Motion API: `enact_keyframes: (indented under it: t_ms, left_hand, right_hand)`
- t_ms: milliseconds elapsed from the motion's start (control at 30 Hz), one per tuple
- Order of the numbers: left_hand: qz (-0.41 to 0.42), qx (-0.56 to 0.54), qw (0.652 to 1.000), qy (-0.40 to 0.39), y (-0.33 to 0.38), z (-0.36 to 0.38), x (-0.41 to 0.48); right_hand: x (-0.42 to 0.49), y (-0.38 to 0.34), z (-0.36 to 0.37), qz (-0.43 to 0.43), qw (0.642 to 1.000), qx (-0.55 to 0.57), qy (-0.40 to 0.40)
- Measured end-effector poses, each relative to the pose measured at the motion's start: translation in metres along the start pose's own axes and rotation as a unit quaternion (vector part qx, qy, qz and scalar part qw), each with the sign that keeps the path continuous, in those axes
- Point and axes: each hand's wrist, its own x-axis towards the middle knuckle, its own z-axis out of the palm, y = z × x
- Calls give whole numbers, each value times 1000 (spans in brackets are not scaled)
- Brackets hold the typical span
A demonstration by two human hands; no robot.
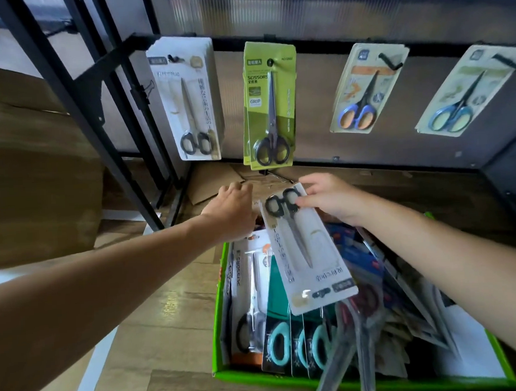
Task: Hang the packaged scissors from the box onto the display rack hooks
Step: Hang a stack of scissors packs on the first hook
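Display rack (pixel 332 43): one, with four loaded hooks.
Hook one: white packs (pixel 186 103), a stack I cannot count.
Hook two: green packs (pixel 268 105), at least two.
Hook three: blue-and-orange-handled pack (pixel 365 91), one showing in front.
Hook four: blue-and-green-handled pack (pixel 466 94), one showing in front.
Hands: two. My left hand (pixel 233 211), and my right hand (pixel 331 200) pinching one white pack (pixel 307 252).
Green box (pixel 260 374): one.
Inside it — three teal handle loops (pixel 278 343) and one black-handled pack (pixel 250 300). The rest is too jumbled to count.

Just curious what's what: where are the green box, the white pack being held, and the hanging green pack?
green box (pixel 260 378), head view, front rim.
white pack (pixel 320 261), head view, middle of its card.
green pack (pixel 268 105), head view, middle of its card.
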Motion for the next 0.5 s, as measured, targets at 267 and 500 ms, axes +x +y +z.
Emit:
enact_keyframes:
  t_ms: [267, 500]
  left_hand:
    - [-49, -133, 988, -59, 20, -7, 0]
    - [-116, -277, 943, -144, 19, -3, 3]
  right_hand:
    - [4, 8, -10, 90, 979, 133, 123]
    - [-9, 5, -19, 100, 964, 203, 141]
